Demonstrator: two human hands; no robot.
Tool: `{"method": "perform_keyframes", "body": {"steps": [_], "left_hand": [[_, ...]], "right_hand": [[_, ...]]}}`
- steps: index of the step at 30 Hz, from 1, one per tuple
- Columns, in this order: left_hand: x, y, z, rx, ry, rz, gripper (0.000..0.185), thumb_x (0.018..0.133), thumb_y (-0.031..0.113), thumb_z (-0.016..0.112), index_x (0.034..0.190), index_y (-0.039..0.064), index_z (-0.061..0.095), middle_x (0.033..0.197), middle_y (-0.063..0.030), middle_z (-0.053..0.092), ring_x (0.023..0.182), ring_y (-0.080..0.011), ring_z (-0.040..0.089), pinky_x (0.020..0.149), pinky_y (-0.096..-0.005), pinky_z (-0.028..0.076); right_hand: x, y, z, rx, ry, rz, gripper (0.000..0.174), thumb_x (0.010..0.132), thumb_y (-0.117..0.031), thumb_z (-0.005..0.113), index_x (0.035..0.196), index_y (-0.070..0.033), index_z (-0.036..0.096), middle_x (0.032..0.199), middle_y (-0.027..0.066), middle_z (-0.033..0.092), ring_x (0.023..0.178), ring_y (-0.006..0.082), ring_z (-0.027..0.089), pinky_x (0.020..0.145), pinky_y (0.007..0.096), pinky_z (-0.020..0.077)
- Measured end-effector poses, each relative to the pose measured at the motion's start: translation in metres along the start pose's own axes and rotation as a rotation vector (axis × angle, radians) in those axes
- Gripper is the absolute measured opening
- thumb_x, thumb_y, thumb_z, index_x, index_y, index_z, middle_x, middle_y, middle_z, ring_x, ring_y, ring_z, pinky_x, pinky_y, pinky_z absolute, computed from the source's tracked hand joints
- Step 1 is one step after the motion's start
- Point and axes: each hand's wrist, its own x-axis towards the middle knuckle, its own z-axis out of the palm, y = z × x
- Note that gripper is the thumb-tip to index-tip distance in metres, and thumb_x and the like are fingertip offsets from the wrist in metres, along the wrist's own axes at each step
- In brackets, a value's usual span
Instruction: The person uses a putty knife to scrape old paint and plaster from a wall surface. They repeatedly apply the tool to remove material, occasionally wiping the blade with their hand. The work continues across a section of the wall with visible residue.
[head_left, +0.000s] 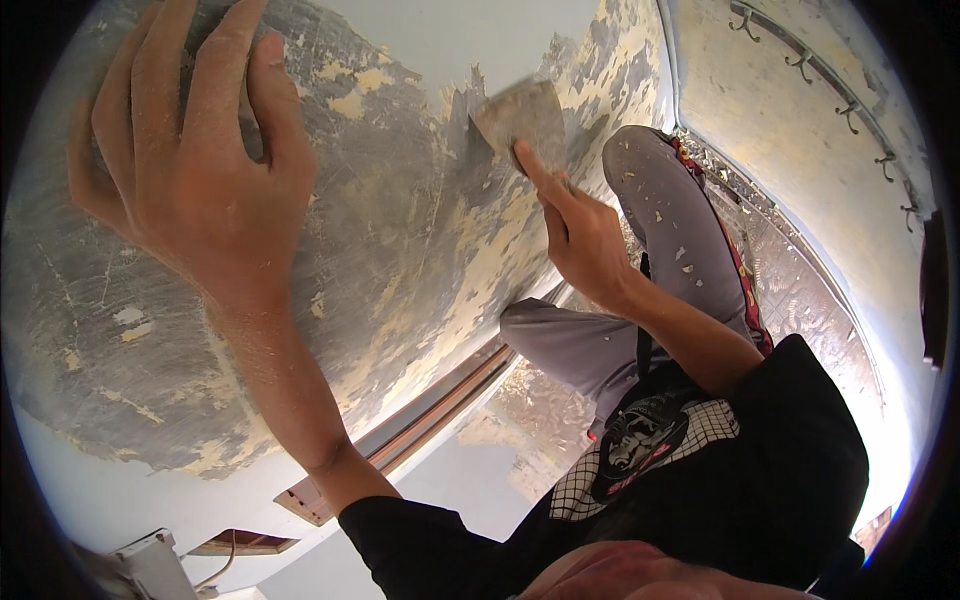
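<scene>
My right hand (589, 232) grips a broad metal scraper (525, 112), its index finger stretched along the blade. The blade lies on a wall (367, 187), near a torn edge of pale paint (465, 37). Below that edge the surface is patchy grey with yellowish remnants. At the upper left, my left hand (217, 157) is spread in front of the same wall, with no object visible in it. Some of its fingertips run past the top of the view, and I cannot tell how firmly it touches the wall.
My bent knees (637, 165), in grey trousers with paint flakes on them, are close to the wall. Flakes litter the floor (795, 277). A rack of metal hooks (847, 105) runs along the right wall. A white box (154, 562) with a cable is at the lower left.
</scene>
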Motion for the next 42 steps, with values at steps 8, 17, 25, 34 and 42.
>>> {"method": "perform_keyframes", "body": {"steps": [8, 17, 25, 34, 42], "left_hand": [[0.001, 0.005, -0.002, -0.029, -0.008, -0.073, 0.015, 0.095, 0.029, 0.07, 0.109, 0.031, 0.078, 0.128, 0.0117, 0.072, 0.119, -0.0118, 0.065, 0.104, -0.0396, 0.042], [0.0, 0.005, -0.002, 0.003, -0.02, -0.087, 0.016, 0.096, 0.032, 0.07, 0.11, 0.033, 0.078, 0.129, 0.0127, 0.072, 0.117, -0.0113, 0.065, 0.104, -0.0398, 0.042], [0.0, 0.005, -0.003, -0.063, 0.01, -0.071, 0.016, 0.095, 0.03, 0.071, 0.109, 0.03, 0.078, 0.128, 0.011, 0.072, 0.116, -0.0126, 0.066, 0.105, -0.0402, 0.042], [0.001, 0.008, -0.001, -0.046, 0.024, -0.085, 0.014, 0.094, 0.03, 0.072, 0.107, 0.029, 0.078, 0.128, 0.0121, 0.072, 0.116, -0.0107, 0.066, 0.106, -0.0378, 0.04], [-0.001, 0.012, -0.005, -0.034, -0.002, -0.096, 0.015, 0.094, 0.031, 0.071, 0.108, 0.029, 0.078, 0.127, 0.0121, 0.072, 0.115, -0.0107, 0.066, 0.106, -0.0367, 0.039]], "right_hand": [[0.005, -0.001, 0.004, 0.042, 0.06, -0.044, 0.066, 0.098, 0.001, 0.054, 0.158, -0.02, 0.038, 0.079, 0.0231, 0.066, 0.056, 0.0349, 0.062, 0.048, 0.0412, 0.0486], [-0.003, 0.0, 0.009, 0.001, 0.021, -0.024, 0.071, 0.097, -0.001, 0.056, 0.161, -0.022, 0.034, 0.071, 0.0188, 0.063, 0.051, 0.0295, 0.059, 0.046, 0.0402, 0.0466], [0.005, -0.01, 0.003, 0.033, -0.013, 0.007, 0.068, 0.099, -0.003, 0.054, 0.161, -0.025, 0.034, 0.071, 0.0206, 0.062, 0.053, 0.0341, 0.061, 0.047, 0.0424, 0.0473], [0.0, -0.01, 0.0, 0.028, -0.032, -0.013, 0.07, 0.097, 0.001, 0.054, 0.16, -0.022, 0.035, 0.074, 0.0182, 0.062, 0.053, 0.0297, 0.061, 0.047, 0.0411, 0.0472], [0.009, -0.022, 0.005, 0.072, 0.001, -0.039, 0.07, 0.096, 0.001, 0.054, 0.16, -0.022, 0.036, 0.079, 0.0151, 0.064, 0.054, 0.0274, 0.061, 0.045, 0.0388, 0.0472]]}}
